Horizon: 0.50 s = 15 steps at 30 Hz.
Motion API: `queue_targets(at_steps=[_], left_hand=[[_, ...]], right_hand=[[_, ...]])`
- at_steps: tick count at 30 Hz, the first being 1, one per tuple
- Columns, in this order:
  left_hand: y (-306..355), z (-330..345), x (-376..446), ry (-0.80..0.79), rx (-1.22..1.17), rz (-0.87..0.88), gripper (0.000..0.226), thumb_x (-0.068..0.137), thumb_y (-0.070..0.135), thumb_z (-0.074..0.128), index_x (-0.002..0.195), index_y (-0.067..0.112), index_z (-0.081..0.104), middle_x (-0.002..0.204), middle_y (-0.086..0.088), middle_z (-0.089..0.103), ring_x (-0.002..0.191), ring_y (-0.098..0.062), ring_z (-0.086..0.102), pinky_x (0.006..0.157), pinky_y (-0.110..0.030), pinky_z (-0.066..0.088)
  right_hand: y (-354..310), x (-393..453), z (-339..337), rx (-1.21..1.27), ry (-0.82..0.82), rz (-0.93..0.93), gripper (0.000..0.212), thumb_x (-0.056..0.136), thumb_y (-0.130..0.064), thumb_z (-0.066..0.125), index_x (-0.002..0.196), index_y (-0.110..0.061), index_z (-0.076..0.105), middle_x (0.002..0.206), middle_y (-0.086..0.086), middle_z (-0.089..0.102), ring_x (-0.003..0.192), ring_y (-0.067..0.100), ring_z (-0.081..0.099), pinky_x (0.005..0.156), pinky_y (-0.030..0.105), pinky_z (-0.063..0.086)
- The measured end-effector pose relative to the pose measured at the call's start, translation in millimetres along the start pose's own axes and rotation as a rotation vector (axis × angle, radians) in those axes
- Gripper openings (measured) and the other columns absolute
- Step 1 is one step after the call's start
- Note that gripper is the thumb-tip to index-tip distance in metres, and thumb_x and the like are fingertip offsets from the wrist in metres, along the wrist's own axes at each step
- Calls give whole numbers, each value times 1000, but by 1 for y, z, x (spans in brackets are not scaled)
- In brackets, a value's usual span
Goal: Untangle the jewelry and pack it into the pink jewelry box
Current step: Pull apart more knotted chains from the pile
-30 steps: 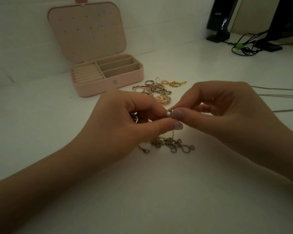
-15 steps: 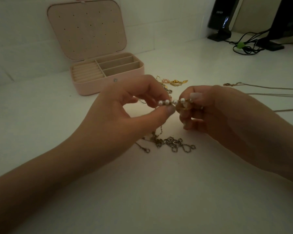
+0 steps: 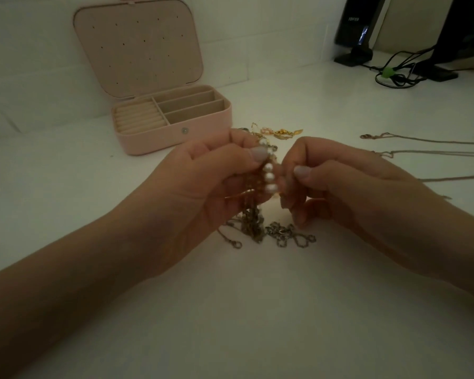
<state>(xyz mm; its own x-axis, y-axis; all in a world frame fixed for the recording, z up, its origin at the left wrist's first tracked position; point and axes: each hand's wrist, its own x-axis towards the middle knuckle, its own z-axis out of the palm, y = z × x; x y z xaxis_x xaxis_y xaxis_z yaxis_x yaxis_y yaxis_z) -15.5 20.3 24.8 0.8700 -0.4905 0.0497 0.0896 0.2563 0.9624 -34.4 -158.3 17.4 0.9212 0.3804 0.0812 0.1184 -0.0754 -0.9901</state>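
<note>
Left hand: the left hand [image 3: 203, 184] sits at frame centre, just left of the middle, fingers curled round a tangled bundle of chains, thumb pressing on top of it.
Right hand: the right hand [image 3: 337, 184] sits just right of centre, fingers curled, fingertips close against the pearl strand; I cannot tell whether it actually pinches anything.
Pearl strand: a short pearl strand [image 3: 268, 176] shows between the two hands, running down from the left thumb, part of the same tangle.
Chains: the dark tangled chains [image 3: 278, 233] hang down from the left hand and spread over the table just below both hands.
Jewelry box: the pink jewelry box [image 3: 175, 134] stands in the upper left of the frame, lid upright and open, ring rolls on its left and three long compartments on its right, nothing visible inside.
Loose pieces: small gold pieces [image 3: 281, 132] lie above the hands, between them and the box.
Thin chains: thin chains [image 3: 427, 140] lie stretched out at the right edge.
Table: a white table [image 3: 244, 310] bears everything.
Upper right: black speakers and cables [image 3: 394, 75] stand in the corner.
</note>
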Motion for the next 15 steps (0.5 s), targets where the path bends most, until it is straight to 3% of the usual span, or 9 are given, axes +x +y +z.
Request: queue_targets(at_steps=[5,9,15], left_hand=[[0,4,-4,-9,82,73,14,71,7,63,62,17,66,61,-3,64,58,-13,63,55,-18,51],[-3,3,-4,-15,193,115,17,68,4,71,66,20,67,65,-2,66,61,-11,63,61,-18,52],[-1,-2,-3,-24,246,122,12,67,8,71,71,19,71,70,-6,69,67,-15,65,66,-20,55]], right_hand=[[-2,-4,2,-107,33,-122,22,82,-51,54,78,-31,62,76,-7,66,69,9,63,63,27,54],[-2,-8,5,-182,70,-198,21,76,-35,75,84,-24,59,72,-8,64,63,6,60,61,24,54],[0,-6,3,87,-1,-72,14,73,-24,68,82,-15,63,76,1,65,67,8,61,64,21,54]])
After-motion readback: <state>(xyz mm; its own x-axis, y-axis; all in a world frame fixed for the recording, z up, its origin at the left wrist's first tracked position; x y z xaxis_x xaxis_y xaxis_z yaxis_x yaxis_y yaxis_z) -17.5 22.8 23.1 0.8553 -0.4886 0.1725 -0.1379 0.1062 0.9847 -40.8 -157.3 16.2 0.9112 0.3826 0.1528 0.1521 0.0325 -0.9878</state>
